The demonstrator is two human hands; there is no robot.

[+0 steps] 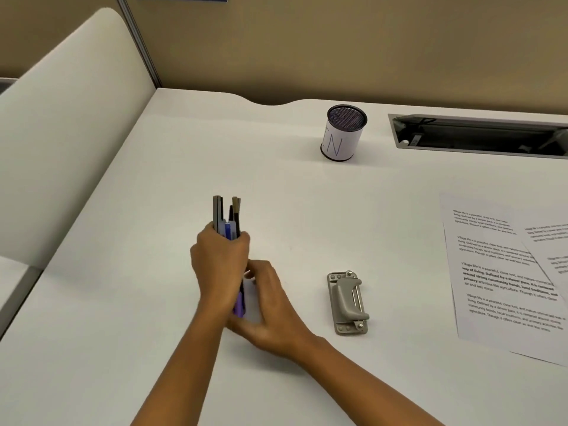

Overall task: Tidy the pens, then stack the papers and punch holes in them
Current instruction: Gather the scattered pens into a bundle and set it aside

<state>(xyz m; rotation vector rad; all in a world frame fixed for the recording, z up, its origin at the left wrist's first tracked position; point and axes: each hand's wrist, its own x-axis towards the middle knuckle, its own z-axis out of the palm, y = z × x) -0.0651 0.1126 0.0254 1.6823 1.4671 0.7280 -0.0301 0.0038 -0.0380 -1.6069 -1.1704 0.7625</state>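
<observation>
A bundle of pens (228,216), grey, black, blue and purple, is held together near the middle of the white desk (153,333). My left hand (219,265) is wrapped around the bundle's middle. My right hand (267,305) cups its near end from the right. A mesh pen cup (343,133) with a white paper label stands empty at the back of the desk, apart from the hands. A grey hole punch (347,302) lies to the right of my right hand. Printed papers (504,281) lie spread and overlapping at the right edge.
A recessed cable tray (479,135) is set into the desk at the back right. A white curved panel (61,124) rises along the left side. A tan partition wall runs behind the desk.
</observation>
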